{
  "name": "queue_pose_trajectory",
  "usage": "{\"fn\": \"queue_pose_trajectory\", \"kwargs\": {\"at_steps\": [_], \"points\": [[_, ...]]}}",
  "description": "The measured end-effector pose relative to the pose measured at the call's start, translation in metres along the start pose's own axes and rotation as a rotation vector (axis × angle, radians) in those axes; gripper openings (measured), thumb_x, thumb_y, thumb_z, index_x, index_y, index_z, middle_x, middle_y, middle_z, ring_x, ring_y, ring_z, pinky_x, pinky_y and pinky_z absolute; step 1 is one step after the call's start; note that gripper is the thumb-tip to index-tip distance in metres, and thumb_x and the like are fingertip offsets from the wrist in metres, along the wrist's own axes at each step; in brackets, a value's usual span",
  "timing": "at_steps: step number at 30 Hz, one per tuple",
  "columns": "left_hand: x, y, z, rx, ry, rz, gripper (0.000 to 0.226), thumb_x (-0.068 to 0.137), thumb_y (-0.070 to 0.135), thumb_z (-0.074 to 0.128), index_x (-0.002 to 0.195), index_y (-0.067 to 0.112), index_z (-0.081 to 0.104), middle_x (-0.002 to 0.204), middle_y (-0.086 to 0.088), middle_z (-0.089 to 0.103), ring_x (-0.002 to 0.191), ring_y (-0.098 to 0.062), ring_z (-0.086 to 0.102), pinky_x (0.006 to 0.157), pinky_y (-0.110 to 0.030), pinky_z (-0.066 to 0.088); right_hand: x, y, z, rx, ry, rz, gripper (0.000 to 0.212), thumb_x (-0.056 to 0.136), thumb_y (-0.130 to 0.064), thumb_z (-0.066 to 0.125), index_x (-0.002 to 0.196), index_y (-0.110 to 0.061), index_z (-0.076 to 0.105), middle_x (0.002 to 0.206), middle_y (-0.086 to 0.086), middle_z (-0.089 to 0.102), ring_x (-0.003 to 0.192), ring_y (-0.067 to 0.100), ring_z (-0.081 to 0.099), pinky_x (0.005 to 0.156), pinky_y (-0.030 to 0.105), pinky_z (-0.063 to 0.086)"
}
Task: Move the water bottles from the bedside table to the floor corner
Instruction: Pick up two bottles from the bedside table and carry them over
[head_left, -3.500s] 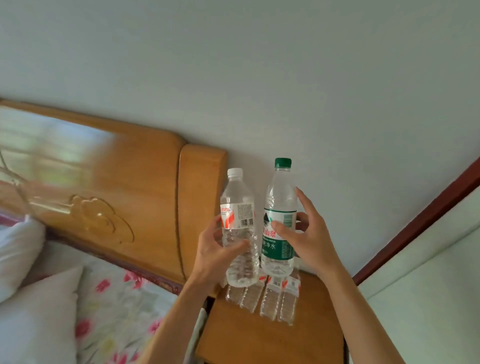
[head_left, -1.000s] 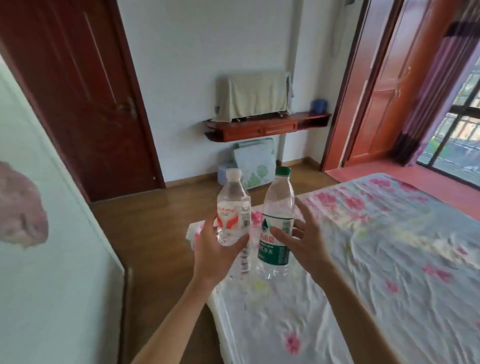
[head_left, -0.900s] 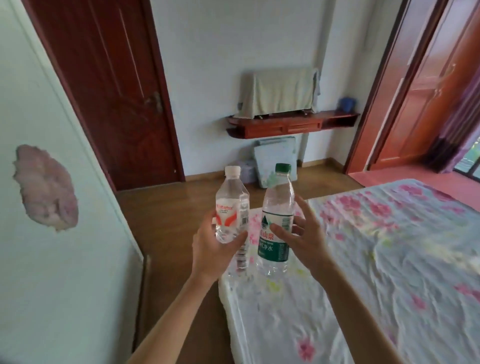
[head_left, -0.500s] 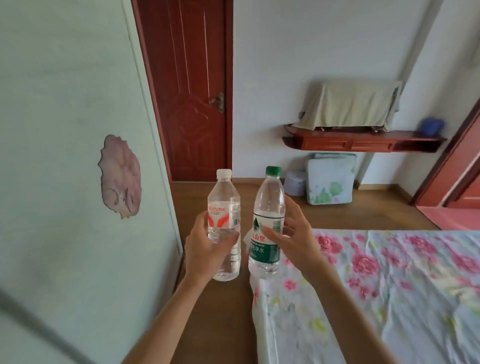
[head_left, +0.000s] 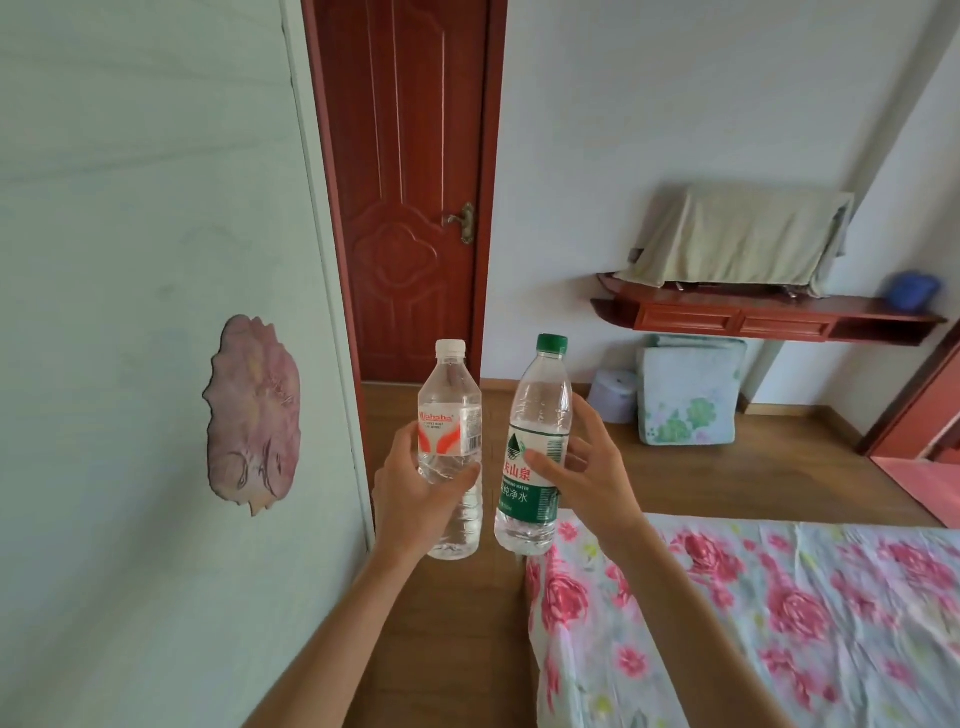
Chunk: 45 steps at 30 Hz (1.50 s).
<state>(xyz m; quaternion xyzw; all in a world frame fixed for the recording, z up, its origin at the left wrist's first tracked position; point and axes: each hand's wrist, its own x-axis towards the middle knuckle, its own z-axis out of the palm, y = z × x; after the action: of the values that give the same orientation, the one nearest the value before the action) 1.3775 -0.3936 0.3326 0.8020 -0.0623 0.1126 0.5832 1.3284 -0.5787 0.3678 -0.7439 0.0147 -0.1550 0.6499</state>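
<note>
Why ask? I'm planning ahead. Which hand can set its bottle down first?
Probably left: left hand holds the white-capped clear plastic bottle over wooden floor; right hand holds the green-capped bottle by the floral bed.

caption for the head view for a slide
Left hand grips a white-capped bottle, right hand a green-capped bottle, caps up, above the floor beside the bed.

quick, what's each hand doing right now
Left hand: grips the white-capped bottle.
Right hand: grips the green-capped bottle.
</note>
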Motion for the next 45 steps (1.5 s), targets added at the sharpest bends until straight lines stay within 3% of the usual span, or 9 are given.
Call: {"fn": "queue_pose_trajectory", "kwargs": {"at_steps": [7,12,16,19,23,28,33,37,45], "points": [[0.059,-0.014,0.006,0.029,0.015,0.01,0.068,0.072,0.042,0.082,0.13,0.024,0.049,0.117,0.013,0.061,0.096,-0.004,0.061,0.081,-0.015,0.043,0.061,0.012,0.019,-0.002,-0.009,0.004,0.068,0.082,-0.006,0.074,0.126,-0.046,0.041,0.112,-0.011,0.068,0.097,0.004,0.07,0.07,0.019,0.056],[0.102,-0.024,0.021,0.04,0.022,-0.01,0.07,0.072,0.04,0.082,0.131,0.024,0.048,0.123,0.007,0.062,0.096,-0.004,0.058,0.085,-0.019,0.044,0.108,0.027,0.022,-0.014,-0.004,0.025,0.066,0.082,-0.01,0.075,0.123,-0.049,0.041,0.111,-0.017,0.066,0.097,0.002,0.069,0.071,0.02,0.057],[0.145,-0.032,0.043,0.056,0.024,-0.012,0.071,0.072,0.041,0.082,0.132,0.025,0.048,0.125,0.006,0.062,0.096,-0.004,0.058,0.086,-0.023,0.045,0.157,0.043,0.018,-0.011,-0.014,0.048,0.069,0.082,-0.011,0.075,0.131,-0.043,0.039,0.114,-0.01,0.068,0.099,0.007,0.07,0.083,0.031,0.059],[0.183,-0.036,0.065,0.068,0.033,-0.005,0.073,0.071,0.045,0.081,0.133,0.025,0.048,0.124,0.008,0.062,0.097,-0.005,0.059,0.089,-0.027,0.047,0.202,0.053,0.012,-0.032,-0.033,0.046,0.068,0.082,-0.011,0.075,0.128,-0.046,0.038,0.115,-0.013,0.066,0.098,0.004,0.069,0.082,0.027,0.059],[0.238,-0.033,0.097,0.05,0.055,-0.002,0.072,0.07,0.044,0.081,0.132,0.023,0.049,0.115,0.015,0.059,0.087,0.003,0.057,0.085,-0.022,0.045,0.268,0.063,0.001,-0.049,-0.053,0.025,0.068,0.083,-0.01,0.075,0.13,-0.044,0.039,0.109,-0.024,0.064,0.095,-0.004,0.067,0.075,0.02,0.058],[0.306,-0.028,0.136,0.046,0.084,-0.014,0.064,0.071,0.04,0.082,0.124,0.026,0.05,0.094,0.035,0.051,0.078,0.015,0.053,0.091,-0.03,0.046,0.346,0.078,-0.017,-0.036,-0.074,0.04,0.071,0.083,-0.007,0.074,0.133,-0.04,0.037,0.098,-0.022,0.067,0.092,-0.004,0.068,0.067,0.016,0.055],[0.36,-0.03,0.163,0.065,0.075,0.011,0.058,0.071,0.036,0.084,0.115,0.035,0.046,0.087,0.034,0.054,0.078,0.03,0.051,0.076,-0.013,0.04,0.404,0.093,-0.027,-0.034,-0.071,0.053,0.073,0.083,-0.01,0.075,0.136,-0.041,0.035,0.101,-0.023,0.066,0.092,-0.001,0.068,0.074,0.02,0.058],[0.399,-0.038,0.18,0.069,0.07,0.0,0.06,0.071,0.035,0.084,0.117,0.034,0.046,0.089,0.033,0.054,0.079,0.029,0.052,0.072,-0.009,0.039,0.445,0.107,-0.033,-0.018,-0.089,0.052,0.073,0.084,-0.004,0.072,0.138,-0.036,0.036,0.094,-0.024,0.07,0.092,0.001,0.07,0.071,0.021,0.058],[0.464,-0.055,0.205,0.053,0.047,-0.022,0.068,0.068,0.037,0.085,0.125,0.028,0.049,0.087,0.034,0.052,0.077,0.019,0.053,0.086,-0.022,0.043,0.515,0.131,-0.029,-0.003,-0.074,0.084,0.077,0.083,-0.008,0.073,0.144,-0.034,0.034,0.099,-0.021,0.07,0.095,0.006,0.071,0.079,0.028,0.06]]}}
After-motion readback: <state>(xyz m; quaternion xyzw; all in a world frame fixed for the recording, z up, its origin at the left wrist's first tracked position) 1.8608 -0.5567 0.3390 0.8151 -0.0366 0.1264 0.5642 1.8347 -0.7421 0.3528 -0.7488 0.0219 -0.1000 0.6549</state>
